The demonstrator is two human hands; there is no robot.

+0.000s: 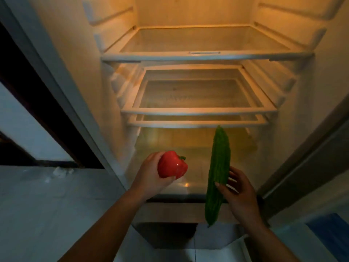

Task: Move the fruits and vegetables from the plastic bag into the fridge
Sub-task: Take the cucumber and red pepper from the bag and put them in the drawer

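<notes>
Forearms rise from the bottom edge of the view, one on each side. The left hand [149, 176] grips a red bell pepper [172, 167], with fingers curled round its left side and underside. The pepper's green stem points to the right. The right hand [240, 191] holds a long green bitter gourd [218, 173] near its middle. Its thumb presses on the bumpy front and its other fingers spread loosely behind the gourd's right edge. The gourd stands nearly upright, with its top leaning a little to the right and its lower end hanging below the hand. Pepper and gourd are near each other but apart, both held in the air and resting on nothing.

Behind them the fridge [79, 59] stands open, lit inside by a warm yellow glow. Both vegetables are in front of its bottom compartment [188, 146], whose pale floor catches a small glint of light. From this view the gourd's tip just reaches the front rim of the lowest shelf [170, 124]. A second shelf [198, 111] sits just above that one, and a wider top shelf [205, 57] lies farther up; all three are clear panels in white frames. Ribbed rails run along both inner walls.

The fridge door [309, 152] shows along the right edge. Grey floor [43, 201] and a dark frame lie to the left. At the lower right is a blue shape [330, 235] that cannot be made out.
</notes>
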